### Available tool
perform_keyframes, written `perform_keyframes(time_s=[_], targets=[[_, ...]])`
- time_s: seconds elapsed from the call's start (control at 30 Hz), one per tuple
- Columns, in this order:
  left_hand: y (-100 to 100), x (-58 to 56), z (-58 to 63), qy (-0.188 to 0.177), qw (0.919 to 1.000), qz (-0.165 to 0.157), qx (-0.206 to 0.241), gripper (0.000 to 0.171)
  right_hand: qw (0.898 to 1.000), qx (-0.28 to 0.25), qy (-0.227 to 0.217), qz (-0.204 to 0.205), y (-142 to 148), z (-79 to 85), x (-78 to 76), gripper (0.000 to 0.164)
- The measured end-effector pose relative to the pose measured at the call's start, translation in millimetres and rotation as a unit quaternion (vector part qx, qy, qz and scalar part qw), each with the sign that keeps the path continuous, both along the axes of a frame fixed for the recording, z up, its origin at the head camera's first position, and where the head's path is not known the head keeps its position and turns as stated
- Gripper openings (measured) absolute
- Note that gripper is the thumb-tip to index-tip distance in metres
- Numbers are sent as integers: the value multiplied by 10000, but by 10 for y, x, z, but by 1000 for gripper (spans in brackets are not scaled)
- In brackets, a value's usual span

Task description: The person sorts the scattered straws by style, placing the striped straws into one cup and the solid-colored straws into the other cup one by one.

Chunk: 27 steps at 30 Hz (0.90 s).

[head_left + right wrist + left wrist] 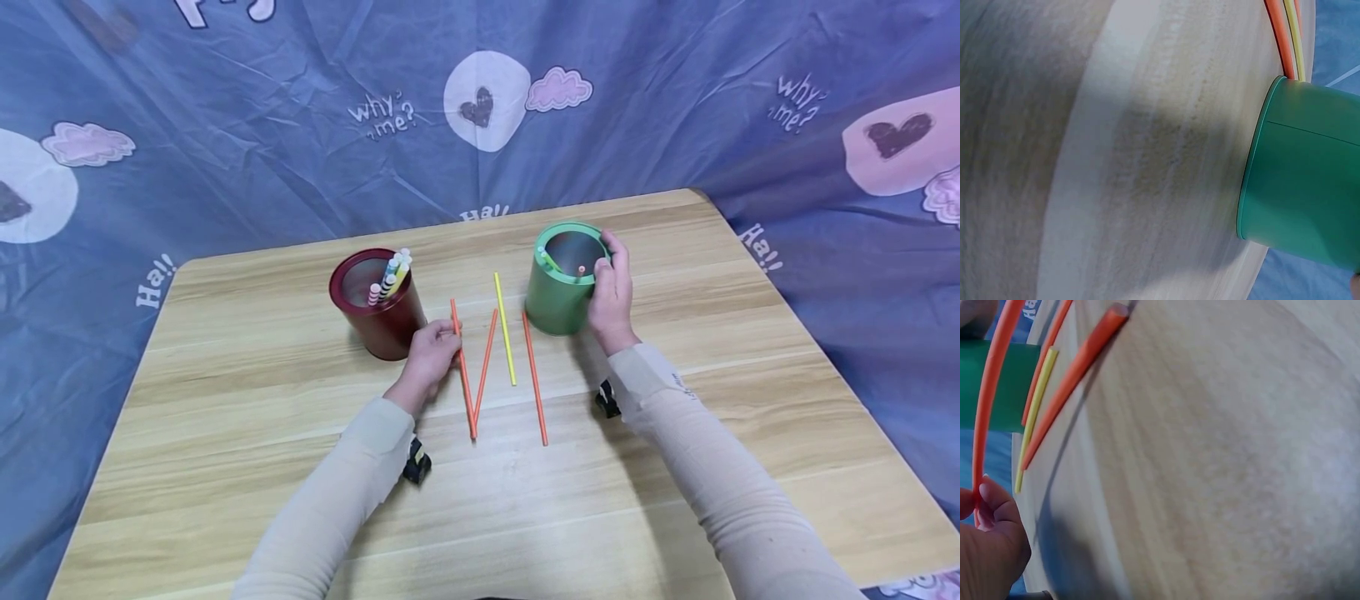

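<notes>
An orange stick (466,387) near the red can (386,327) is pinched by the left hand (433,352); the next stick (485,367) could be rolled if brushed. The green can (553,302), gripped by the right hand (614,298), could be tipped if tugged.

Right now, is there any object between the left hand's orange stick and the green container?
Yes, a slanted orange stick, a yellow stick and another orange stick lie on the table between the held stick and the green container. They lie low; lifting over them would probably avoid contact.
</notes>
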<state>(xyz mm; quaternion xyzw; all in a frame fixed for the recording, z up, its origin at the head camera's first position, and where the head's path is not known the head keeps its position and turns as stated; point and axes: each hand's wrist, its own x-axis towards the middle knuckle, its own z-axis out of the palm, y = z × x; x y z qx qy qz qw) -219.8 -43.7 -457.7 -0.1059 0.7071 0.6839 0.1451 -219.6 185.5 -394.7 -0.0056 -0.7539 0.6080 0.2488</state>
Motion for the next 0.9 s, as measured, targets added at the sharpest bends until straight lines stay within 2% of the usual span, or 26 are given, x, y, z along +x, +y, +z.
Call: perform_keyframes(time_s=[0.37, 0.9], targets=[[106, 37, 157, 266, 9978, 86, 610, 43, 10000, -36, 12, 16, 10, -4, -11, 48], [198, 38, 332, 528, 9964, 150, 651, 38, 10000, -26, -31, 23, 10, 4, -3, 48]])
